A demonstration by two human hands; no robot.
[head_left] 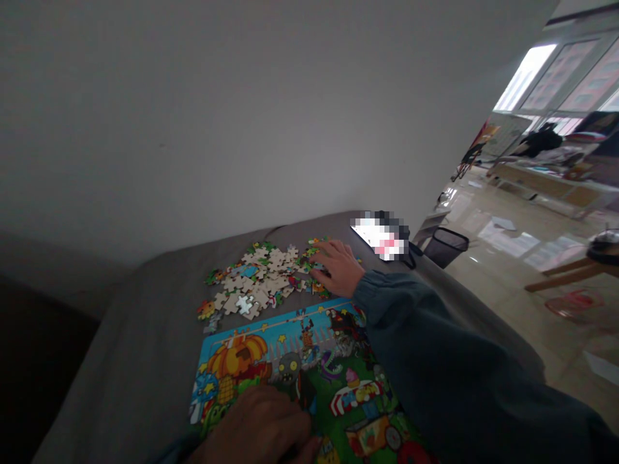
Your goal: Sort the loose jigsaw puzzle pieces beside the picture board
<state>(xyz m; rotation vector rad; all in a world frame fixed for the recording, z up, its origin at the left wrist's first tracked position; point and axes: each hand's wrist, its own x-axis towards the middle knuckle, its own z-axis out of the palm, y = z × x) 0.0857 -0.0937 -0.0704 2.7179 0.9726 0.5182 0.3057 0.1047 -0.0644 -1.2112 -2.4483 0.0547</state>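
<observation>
My right hand (338, 267) reaches past the top edge of a colourful cartoon jigsaw board (285, 340). Its fingers are apart and rest on puzzle pieces (316, 287) at the right end of a loose pile. Most pieces in the pile (258, 277) lie with their plain beige backs up; others show green, blue or red print. Low in the view, my left hand (264, 422) is closed over the lower left of the board, its fingers curled under. Whatever those fingers hold, if anything, is hidden.
Board and pile lie on a grey cloth surface (145, 335) against a pale wall (217, 129). A lit phone (377, 238), partly pixelated, stands at the far right edge. Beyond are a dark mesh bin (447, 248), a shiny tiled floor (503, 258) and a wooden-legged stool (570, 274).
</observation>
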